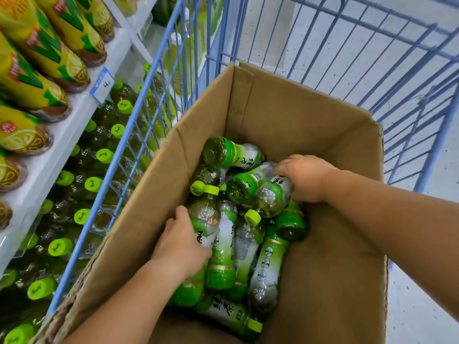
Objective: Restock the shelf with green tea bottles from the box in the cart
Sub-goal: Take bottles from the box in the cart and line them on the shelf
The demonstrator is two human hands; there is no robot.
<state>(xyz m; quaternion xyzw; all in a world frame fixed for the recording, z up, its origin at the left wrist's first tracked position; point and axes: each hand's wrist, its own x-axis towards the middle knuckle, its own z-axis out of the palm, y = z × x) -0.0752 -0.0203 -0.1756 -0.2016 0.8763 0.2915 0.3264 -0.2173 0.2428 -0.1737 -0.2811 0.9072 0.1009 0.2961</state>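
An open cardboard box (298, 115) sits in a blue wire cart (372, 58) and holds several green tea bottles lying in a heap. My left hand (180, 244) is wrapped around one green tea bottle (205, 217) at the left of the heap, cap pointing away. My right hand (306, 177) grips another green tea bottle (270, 197) near the top of the heap, its lime cap pointing down toward me. More bottles lie under and between both hands.
A white shelf (62, 140) runs along the left. Its lower level holds rows of upright green tea bottles with lime caps (60, 247). Yellow-labelled bottles (37, 45) fill the level above. The cart's wire side stands between box and shelf.
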